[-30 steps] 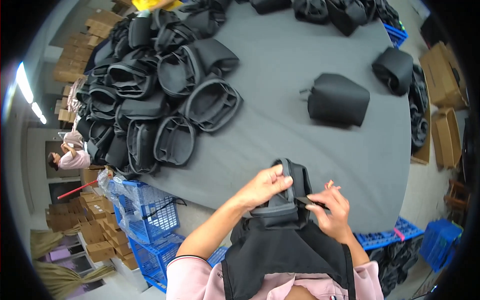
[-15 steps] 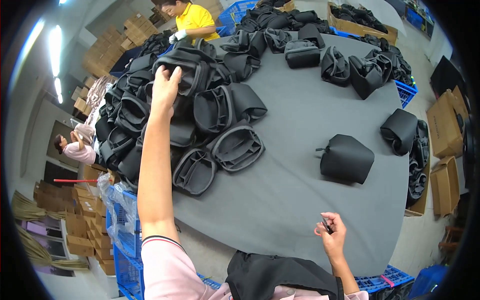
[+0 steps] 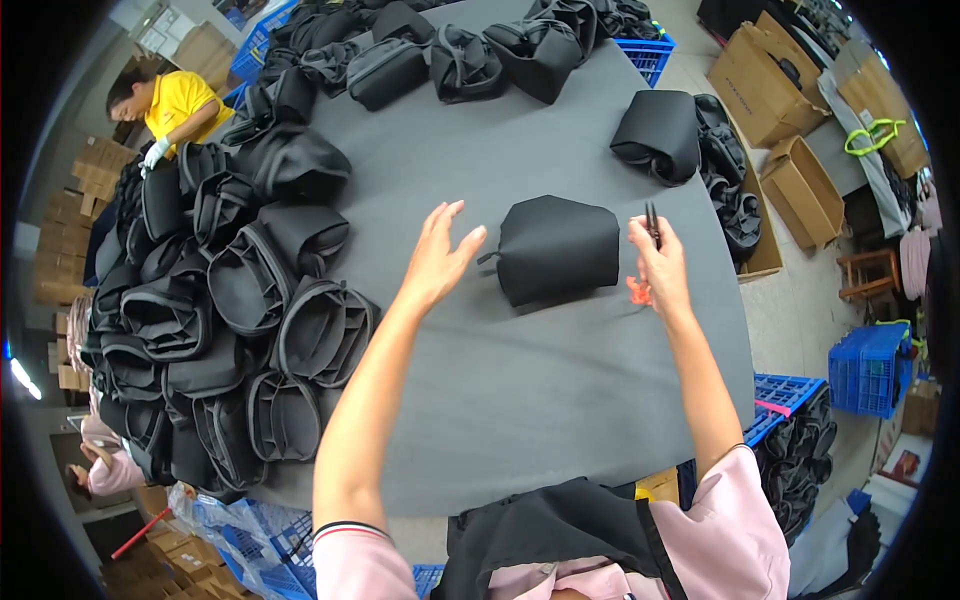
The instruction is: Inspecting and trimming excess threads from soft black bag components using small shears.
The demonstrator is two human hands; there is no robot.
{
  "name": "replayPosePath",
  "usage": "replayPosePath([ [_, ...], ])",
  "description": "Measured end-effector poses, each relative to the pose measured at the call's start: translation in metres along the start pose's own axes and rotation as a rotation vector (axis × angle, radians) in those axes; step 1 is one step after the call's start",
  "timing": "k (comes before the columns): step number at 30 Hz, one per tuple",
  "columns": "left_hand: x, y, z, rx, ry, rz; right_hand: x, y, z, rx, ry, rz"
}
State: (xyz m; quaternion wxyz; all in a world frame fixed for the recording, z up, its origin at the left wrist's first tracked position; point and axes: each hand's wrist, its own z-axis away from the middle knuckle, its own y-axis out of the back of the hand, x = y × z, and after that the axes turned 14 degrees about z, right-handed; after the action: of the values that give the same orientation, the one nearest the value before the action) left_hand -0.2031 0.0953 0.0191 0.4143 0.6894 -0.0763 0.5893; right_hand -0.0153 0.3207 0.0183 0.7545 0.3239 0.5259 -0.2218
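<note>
A black padded pouch (image 3: 560,250) lies alone on the grey table, its smooth side up and a small tab sticking out at its left end. Just left of it, my left hand (image 3: 440,255) hovers with fingers and thumb apart, holding nothing. On the pouch's other side, my right hand (image 3: 660,265) grips thread snips (image 3: 653,222), dark tips pointing away from me. Something orange-red (image 3: 639,291) shows beneath that hand; whether it belongs to the snips I cannot tell. Neither hand visibly touches the pouch.
Many black pouches (image 3: 240,285), several with dividers inside, pile up along the table's left. More pouches (image 3: 465,62) line the far edge. One pouch (image 3: 657,135) sits at the right edge by a filled carton (image 3: 765,262). A co-worker in yellow (image 3: 190,105) stands far left.
My left hand has let go of a pouch on the pile and come right, beside the lone pouch. My right hand has moved forward with the snips. The view has swung right.
</note>
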Motion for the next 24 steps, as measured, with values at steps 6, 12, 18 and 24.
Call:
replayPosePath([
  [6, 0.011, -0.054, -0.015, -0.1, 0.604, 0.704, 0.021, -0.012, -0.008, -0.025, 0.135, 0.026],
  [12, 0.009, -0.045, 0.005, -0.056, 0.636, 0.949, 0.019, -0.005, 0.028, -0.119, -0.036, -0.17],
  [18, 0.054, -0.014, 0.072, 0.017, -0.197, 0.218, 0.025, -0.001, 0.056, -0.329, -0.17, -0.434],
  [24, 0.019, -0.003, 0.164, -0.067, -0.363, -0.612, 0.081, -0.039, 0.111, -0.527, -0.38, -0.473],
])
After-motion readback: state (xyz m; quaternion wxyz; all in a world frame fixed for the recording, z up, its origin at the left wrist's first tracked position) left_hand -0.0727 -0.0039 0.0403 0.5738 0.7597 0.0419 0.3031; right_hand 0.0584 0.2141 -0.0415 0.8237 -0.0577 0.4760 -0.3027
